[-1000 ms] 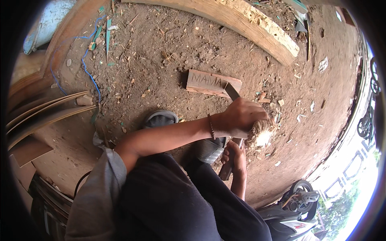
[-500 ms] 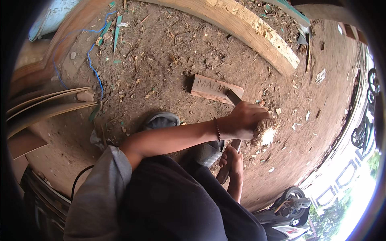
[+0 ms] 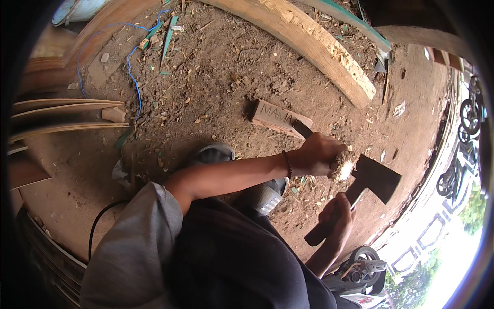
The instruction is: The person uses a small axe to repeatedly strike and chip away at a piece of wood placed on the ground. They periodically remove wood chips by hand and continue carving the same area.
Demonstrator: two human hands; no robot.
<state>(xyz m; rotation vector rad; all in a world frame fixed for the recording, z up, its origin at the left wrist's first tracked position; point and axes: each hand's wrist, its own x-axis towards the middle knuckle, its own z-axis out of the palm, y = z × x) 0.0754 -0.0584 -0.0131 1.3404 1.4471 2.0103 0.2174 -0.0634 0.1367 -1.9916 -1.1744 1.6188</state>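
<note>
A small wooden block (image 3: 268, 117) with letters cut into its top face lies on the dirt. My left hand (image 3: 318, 153) is closed around a chisel (image 3: 302, 130), whose dark flat blade rests at the block's right end. The butt of the chisel's handle is frayed and pale, sticking out past my fist. In my right hand (image 3: 337, 212), below and right of the left, is a hatchet (image 3: 379, 177), gripped by its handle. Its broad dark head is raised beside the chisel's butt, apart from it.
A long curved timber (image 3: 309, 44) lies beyond the block, near a green-edged board (image 3: 355, 23). Bent panels (image 3: 67, 110) and a blue cord (image 3: 135, 85) are at the left. My shod foot (image 3: 270, 195) is close under the left forearm. Motorcycles (image 3: 360, 273) stand at the right.
My right hand has moved right with the hatchet, whose head now shows clear of the left hand. The chisel stays on the block; the whole view has shifted slightly.
</note>
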